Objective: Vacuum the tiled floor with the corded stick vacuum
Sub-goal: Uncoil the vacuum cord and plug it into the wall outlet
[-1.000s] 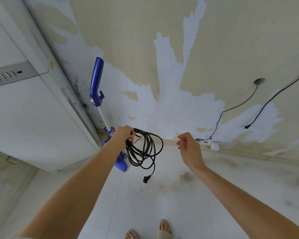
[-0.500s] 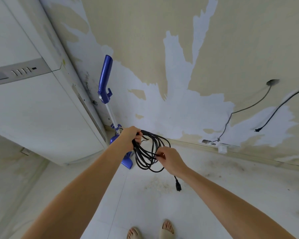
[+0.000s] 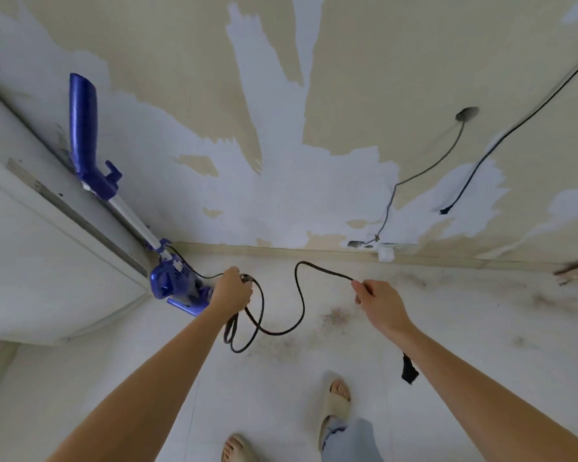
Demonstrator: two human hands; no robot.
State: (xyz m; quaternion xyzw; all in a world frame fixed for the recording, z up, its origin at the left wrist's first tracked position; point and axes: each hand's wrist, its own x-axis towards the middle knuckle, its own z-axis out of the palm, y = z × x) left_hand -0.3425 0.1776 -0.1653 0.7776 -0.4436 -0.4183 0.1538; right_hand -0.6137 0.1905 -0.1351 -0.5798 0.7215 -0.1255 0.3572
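Head view: both hands are grasping the black rubber power cord (image 3: 301,296), left hand (image 3: 231,290) clenching loops at nine o'clock, right hand (image 3: 379,303) pinching a strand at three o'clock.

cord (image 3: 299,295) now uncoiled between hands

No text, label, brand, number or sign can be read anywhere. The blue stick vacuum (image 3: 167,281) shows pale marks on its motor housing, but they are too small and blurred to make out.
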